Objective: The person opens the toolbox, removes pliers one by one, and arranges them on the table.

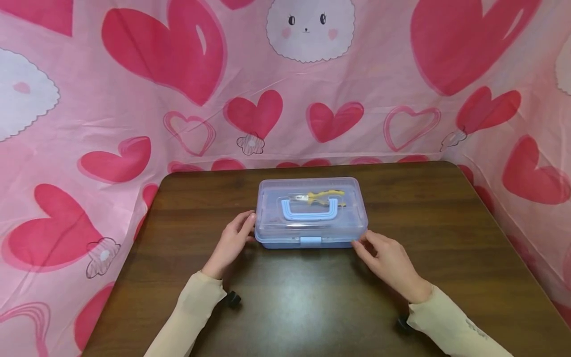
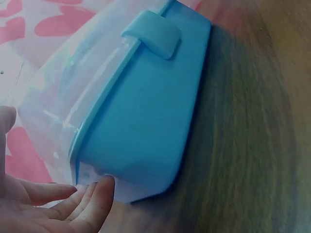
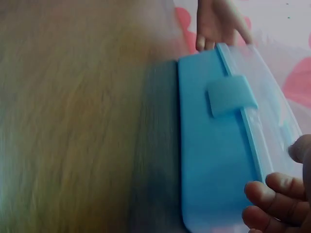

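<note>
A blue plastic box with a see-through lid sits on the table. On top of the lid is a light blue handle, folded flat, and a latch covers the front seam. Through the lid show yellow-handled pliers. My left hand is at the box's left end, its fingertips against the side and its thumb near the lid edge. At the right front corner is my right hand, fingers loosely bent beside the box; whether they all touch it I cannot tell.
The box stands on a dark wooden table, toward its far edge. A pink cloth printed with hearts hangs behind the table and along both sides. Dark wrist-worn pieces show under both cuffs.
</note>
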A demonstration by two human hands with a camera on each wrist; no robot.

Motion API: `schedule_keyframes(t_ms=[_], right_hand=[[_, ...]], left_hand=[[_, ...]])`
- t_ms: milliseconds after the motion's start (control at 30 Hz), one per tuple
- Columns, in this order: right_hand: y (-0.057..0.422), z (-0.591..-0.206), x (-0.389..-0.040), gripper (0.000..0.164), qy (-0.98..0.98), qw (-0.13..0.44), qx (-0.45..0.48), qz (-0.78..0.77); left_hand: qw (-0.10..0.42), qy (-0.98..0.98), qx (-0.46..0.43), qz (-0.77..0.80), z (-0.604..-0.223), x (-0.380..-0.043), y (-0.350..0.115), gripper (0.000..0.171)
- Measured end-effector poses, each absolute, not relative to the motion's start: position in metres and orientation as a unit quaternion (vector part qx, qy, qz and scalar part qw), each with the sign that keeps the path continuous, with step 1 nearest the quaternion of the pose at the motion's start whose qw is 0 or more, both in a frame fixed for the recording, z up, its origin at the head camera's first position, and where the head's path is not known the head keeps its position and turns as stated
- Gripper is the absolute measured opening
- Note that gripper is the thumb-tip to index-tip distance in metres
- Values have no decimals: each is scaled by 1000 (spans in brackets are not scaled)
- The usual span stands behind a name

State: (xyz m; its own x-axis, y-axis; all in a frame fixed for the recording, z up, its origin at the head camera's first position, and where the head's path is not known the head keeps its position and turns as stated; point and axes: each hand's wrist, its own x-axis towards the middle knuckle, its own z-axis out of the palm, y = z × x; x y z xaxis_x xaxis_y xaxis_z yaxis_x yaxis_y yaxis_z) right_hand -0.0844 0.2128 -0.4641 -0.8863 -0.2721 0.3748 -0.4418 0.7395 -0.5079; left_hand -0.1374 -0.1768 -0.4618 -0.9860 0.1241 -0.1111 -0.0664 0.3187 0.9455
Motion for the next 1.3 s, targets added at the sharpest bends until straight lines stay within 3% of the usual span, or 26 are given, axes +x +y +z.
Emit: schedule_keyframes(t_ms=[167, 367, 533, 700, 967, 1300], right_hand=[[202, -466, -83, 4, -921, 121, 210, 306], [190, -474, -84, 21, -915, 21, 208, 345], [177, -487, -86, 27, -898, -17, 209, 386], [161, -488, -89, 31, -864, -100, 135, 474], [144, -483, -95, 54, -725, -219, 10, 653], [142, -484, -99, 64, -672, -245, -37, 697]], left_hand=[[82, 797, 15, 599, -460, -140, -174, 57], [99, 790, 4, 605, -455, -141, -174, 57], [108, 779, 3, 618, -452, -141, -174, 54], [125, 767, -16, 629, -451, -142, -175, 54], [130, 757, -33, 639, -450, -142, -174, 51], [133, 752, -38, 645, -447, -143, -172, 48]])
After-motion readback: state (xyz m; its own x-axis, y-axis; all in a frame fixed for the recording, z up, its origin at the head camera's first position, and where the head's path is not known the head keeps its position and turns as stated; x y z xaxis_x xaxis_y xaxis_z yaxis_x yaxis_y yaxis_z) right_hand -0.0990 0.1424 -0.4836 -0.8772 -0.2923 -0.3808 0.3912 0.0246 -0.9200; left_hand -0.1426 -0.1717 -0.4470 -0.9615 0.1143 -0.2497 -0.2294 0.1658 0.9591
